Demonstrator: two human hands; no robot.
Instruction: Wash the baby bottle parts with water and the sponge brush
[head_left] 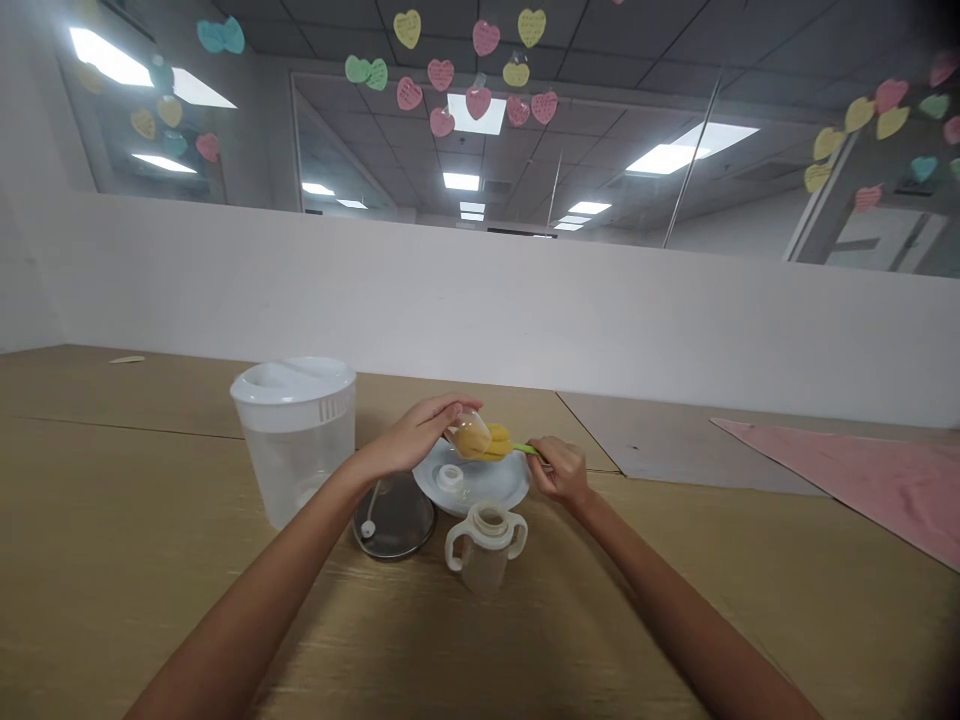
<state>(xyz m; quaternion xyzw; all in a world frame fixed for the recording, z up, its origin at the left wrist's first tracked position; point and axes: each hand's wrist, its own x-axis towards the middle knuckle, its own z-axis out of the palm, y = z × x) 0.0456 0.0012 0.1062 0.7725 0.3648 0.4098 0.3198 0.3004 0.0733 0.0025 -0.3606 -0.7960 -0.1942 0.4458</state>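
My left hand point(429, 428) is wrapped round a clear plastic bottle cap point(458, 434), tilted on its side. The yellow sponge head of a bottle brush point(498, 442) reaches into the cap's mouth. Its green handle is gripped in the fist of my right hand point(561, 469). Both hands are above a white bowl point(511, 489), in which a small white ring-shaped part point(450, 478) lies. In front of the bowl stands a clear sippy cup point(486, 560) with two white handles and an uncovered top.
Left of the bowl lies a round dark metal tray point(409, 525) with a thin straw and white weight point(368, 529) on it. A clear lidded bucket point(294, 450) stands beyond my left forearm. Pink cloth point(862, 470) covers the table's right side, and a white wall is behind.
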